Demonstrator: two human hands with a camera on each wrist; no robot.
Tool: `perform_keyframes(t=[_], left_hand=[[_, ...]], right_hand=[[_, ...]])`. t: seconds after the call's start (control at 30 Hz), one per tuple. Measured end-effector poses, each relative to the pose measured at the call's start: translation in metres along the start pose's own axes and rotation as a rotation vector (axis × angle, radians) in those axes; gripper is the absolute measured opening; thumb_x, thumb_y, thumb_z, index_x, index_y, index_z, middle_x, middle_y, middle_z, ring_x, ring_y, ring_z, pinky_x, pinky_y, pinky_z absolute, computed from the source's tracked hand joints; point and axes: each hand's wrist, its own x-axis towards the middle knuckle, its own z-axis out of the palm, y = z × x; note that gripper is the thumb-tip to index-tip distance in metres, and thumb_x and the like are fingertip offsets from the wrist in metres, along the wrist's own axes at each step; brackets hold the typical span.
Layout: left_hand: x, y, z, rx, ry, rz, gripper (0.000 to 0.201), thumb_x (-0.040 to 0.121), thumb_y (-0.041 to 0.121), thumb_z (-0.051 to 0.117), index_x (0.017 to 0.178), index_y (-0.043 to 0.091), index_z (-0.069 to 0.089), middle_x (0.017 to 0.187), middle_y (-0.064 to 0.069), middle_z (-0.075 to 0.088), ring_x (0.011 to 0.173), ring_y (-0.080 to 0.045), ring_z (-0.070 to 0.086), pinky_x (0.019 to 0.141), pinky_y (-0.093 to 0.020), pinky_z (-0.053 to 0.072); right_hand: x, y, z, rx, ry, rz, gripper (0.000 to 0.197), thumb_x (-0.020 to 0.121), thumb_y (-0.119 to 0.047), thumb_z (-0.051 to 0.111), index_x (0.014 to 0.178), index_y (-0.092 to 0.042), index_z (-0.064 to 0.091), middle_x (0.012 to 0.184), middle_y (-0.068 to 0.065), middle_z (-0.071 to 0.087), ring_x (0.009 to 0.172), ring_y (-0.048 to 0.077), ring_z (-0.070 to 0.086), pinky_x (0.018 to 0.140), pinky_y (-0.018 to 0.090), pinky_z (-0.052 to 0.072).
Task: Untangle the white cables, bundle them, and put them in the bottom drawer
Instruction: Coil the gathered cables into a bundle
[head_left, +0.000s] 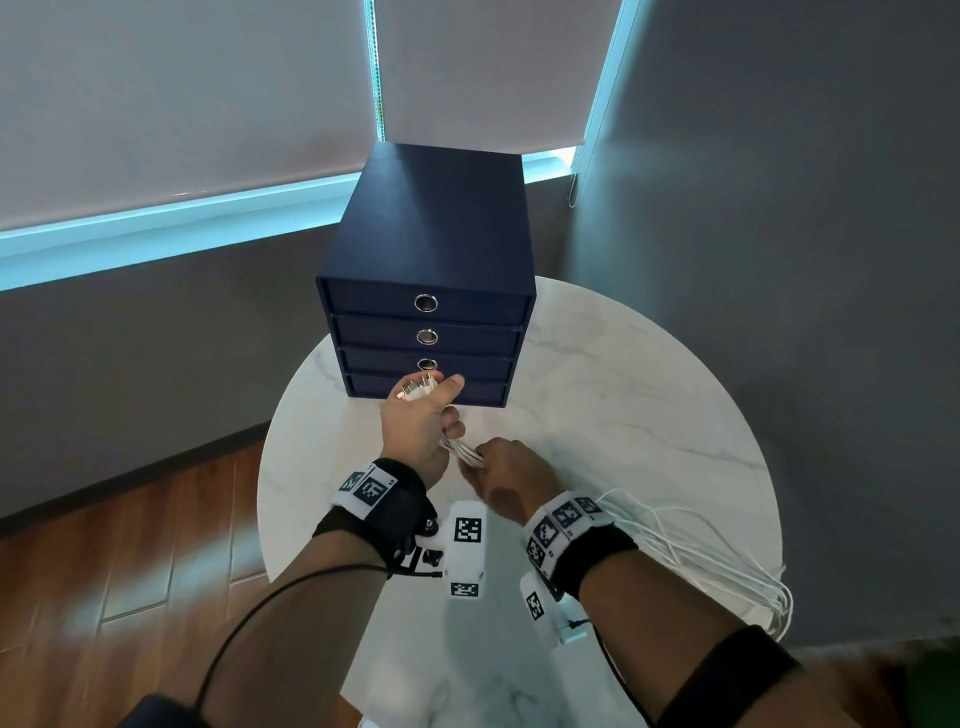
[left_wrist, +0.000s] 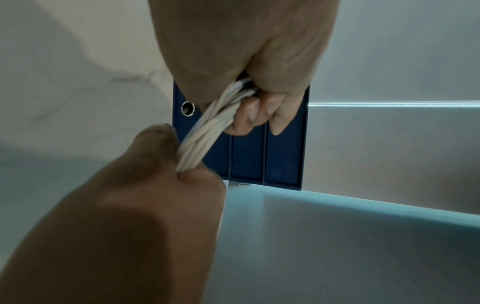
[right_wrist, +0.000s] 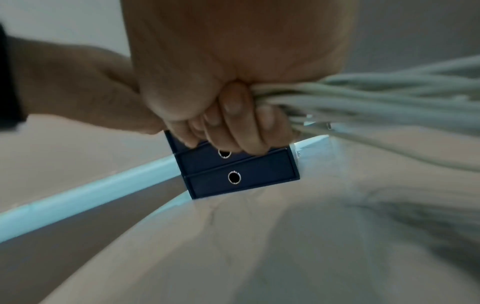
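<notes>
Table: a round white table (head_left: 623, 395) with grey marble veining, standing on a wooden floor (head_left: 130, 545) near a grey wall.
Window: grey blinds (head_left: 182, 104) drawn down behind the table, with bright strips of light at their edges.
Drawer box: a dark blue drawer box (head_left: 431, 249) at the far side of the table, four drawers stacked, all closed, each front with a round metal finger hole.
Bottom drawer: the bottom drawer (head_left: 483, 391) is closed; its middle is hidden behind the left hand.
Cables: the white cables (head_left: 691, 551) are gathered side by side into one bunch. Their plug ends stick out past the left fist, just in front of the lower drawers. The long loose part runs under the right wrist and loops over the table's near right edge.
Left hand: the left hand (head_left: 421, 426) is closed in a fist round the bunch near the plugs.
Right hand: the right hand (head_left: 501, 475) is just beside the left, its fingers curled tightly round the same bunch, a short stretch of cable showing between the two fists.
Wrists: both carry black bands with white patterned tags.
</notes>
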Motion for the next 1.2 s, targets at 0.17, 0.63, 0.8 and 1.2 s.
perform_keyframes(t=[0.17,0.63,0.8,1.2], left_hand=[[-0.001,0.012,-0.007,0.064,-0.039,-0.056,0.047,0.08,0.012,0.082,0.117,0.009,0.052,0.081,-0.009,0.067,0.06,-0.022,0.067,0.056,-0.033,0.057],[-0.034,0.015,0.004,1.043,-0.776,0.318,0.058,0.083,0.063,0.059,0.089,0.005,0.062,0.066,-0.006,0.067,0.052,-0.014,0.059,0.052,-0.027,0.048],[-0.047,0.001,0.017,0.794,-0.835,0.016,0.049,0.076,0.058,0.071,0.065,0.018,0.046,0.049,0.004,0.037,0.041,-0.012,0.031,0.051,-0.028,0.039],[-0.09,0.004,0.05,0.388,-0.91,-0.262,0.054,0.099,0.041,0.051,0.058,0.018,0.025,0.046,0.004,0.023,0.035,-0.01,0.022,0.051,-0.026,0.038]], right_hand=[[-0.003,0.0,-0.006,-0.042,-0.026,-0.024,0.033,0.096,-0.048,0.045,0.08,-0.02,0.054,0.085,0.006,0.063,0.083,0.031,0.063,0.068,0.033,0.045],[-0.016,-0.013,-0.104,-0.11,-0.406,-0.103,0.013,0.081,-0.028,0.061,0.069,-0.022,0.063,0.048,-0.007,0.042,0.048,0.015,0.038,0.049,0.025,0.03],[-0.018,-0.01,-0.138,-0.253,-0.287,-0.191,0.013,0.078,-0.023,0.067,0.07,-0.013,0.064,0.059,-0.005,0.052,0.056,0.012,0.044,0.055,0.028,0.036],[0.002,0.028,-0.127,0.294,0.19,-0.328,0.046,0.083,-0.009,0.069,0.049,-0.021,0.04,0.046,-0.014,0.034,0.046,0.002,0.035,0.059,0.025,0.045]])
